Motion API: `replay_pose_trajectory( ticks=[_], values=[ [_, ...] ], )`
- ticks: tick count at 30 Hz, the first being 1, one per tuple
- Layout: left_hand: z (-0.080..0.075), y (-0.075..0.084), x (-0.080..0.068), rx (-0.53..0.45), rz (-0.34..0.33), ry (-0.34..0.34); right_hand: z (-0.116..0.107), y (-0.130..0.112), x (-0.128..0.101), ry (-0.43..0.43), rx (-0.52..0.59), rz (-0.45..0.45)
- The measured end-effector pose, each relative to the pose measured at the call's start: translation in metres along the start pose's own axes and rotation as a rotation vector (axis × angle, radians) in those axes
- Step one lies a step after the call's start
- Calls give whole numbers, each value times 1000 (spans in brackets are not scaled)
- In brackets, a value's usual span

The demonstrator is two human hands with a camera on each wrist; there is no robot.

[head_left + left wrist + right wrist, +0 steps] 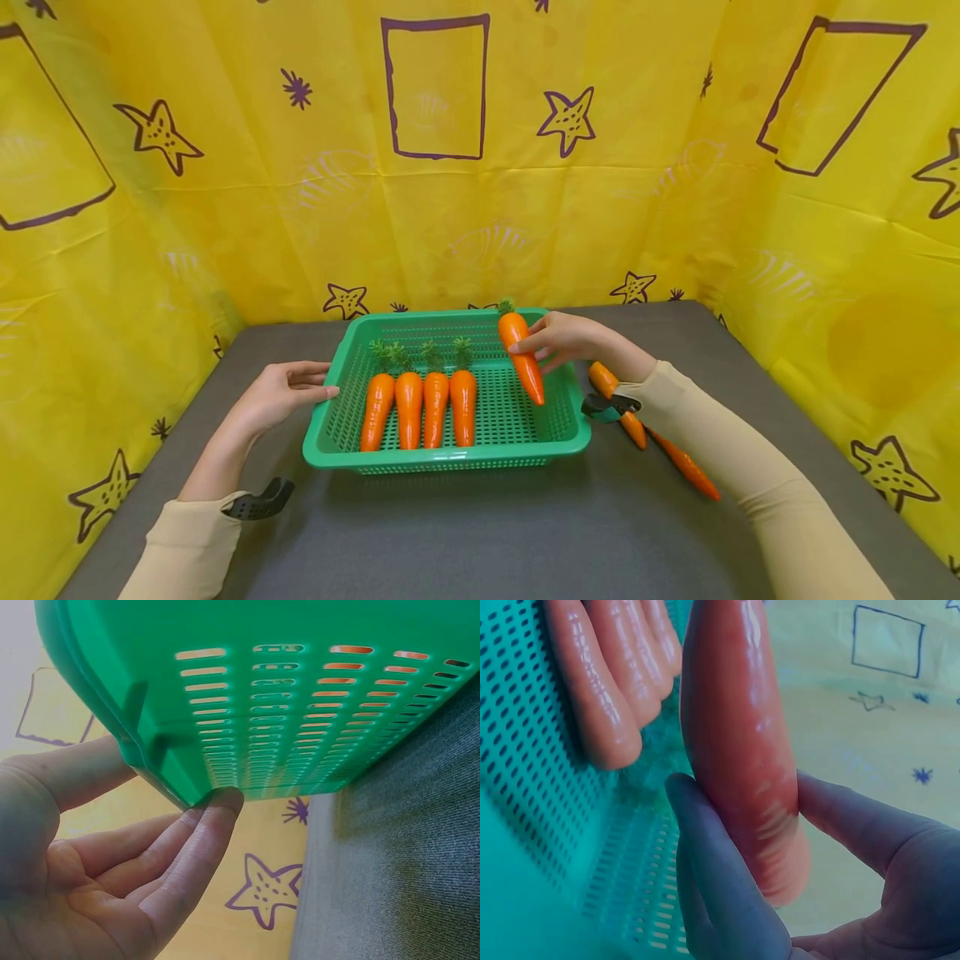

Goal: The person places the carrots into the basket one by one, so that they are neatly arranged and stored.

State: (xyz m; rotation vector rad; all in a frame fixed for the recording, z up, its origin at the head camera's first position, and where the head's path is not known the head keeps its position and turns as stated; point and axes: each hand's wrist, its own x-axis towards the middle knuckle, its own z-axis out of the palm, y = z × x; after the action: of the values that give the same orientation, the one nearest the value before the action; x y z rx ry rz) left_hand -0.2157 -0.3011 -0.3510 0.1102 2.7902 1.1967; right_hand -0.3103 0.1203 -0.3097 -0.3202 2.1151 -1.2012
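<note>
A green plastic basket (446, 456) with slotted walls stands on the table. Several carrots (408, 408) with leafy green tops lie side by side in its left half, tops toward the back. My left hand (281, 393) holds the basket's left rim, thumb over the edge and fingers against the outer wall in the left wrist view. Over the right part of the basket, my right hand (564, 337) pinches another carrot (519, 346) between thumb and fingers. This carrot (739, 720) is tilted, with its top toward the back and its tip pointing down toward the front.
To the right of the basket, an orange carrot (633, 427) lies partly hidden under my right forearm, with a second carrot (688, 468) beside it. The dark grey table (465, 533) is enclosed at the back and sides by a yellow patterned curtain (450, 225).
</note>
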Motion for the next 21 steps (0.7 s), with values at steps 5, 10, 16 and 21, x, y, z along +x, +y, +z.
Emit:
replay_pose_trajectory(
  ticks=[5,10,16,21],
  values=[
    [0,1,0,2,-4,-1,9,-2,8,-23,12,-2],
    [0,1,0,1,-7,-3,18,-5,13,-16,12,16],
    [0,0,0,4,-1,1,26,-6,23,-27,10,23],
    [0,0,0,4,6,-2,32,-5,31,-48,9,35]
  ],
)
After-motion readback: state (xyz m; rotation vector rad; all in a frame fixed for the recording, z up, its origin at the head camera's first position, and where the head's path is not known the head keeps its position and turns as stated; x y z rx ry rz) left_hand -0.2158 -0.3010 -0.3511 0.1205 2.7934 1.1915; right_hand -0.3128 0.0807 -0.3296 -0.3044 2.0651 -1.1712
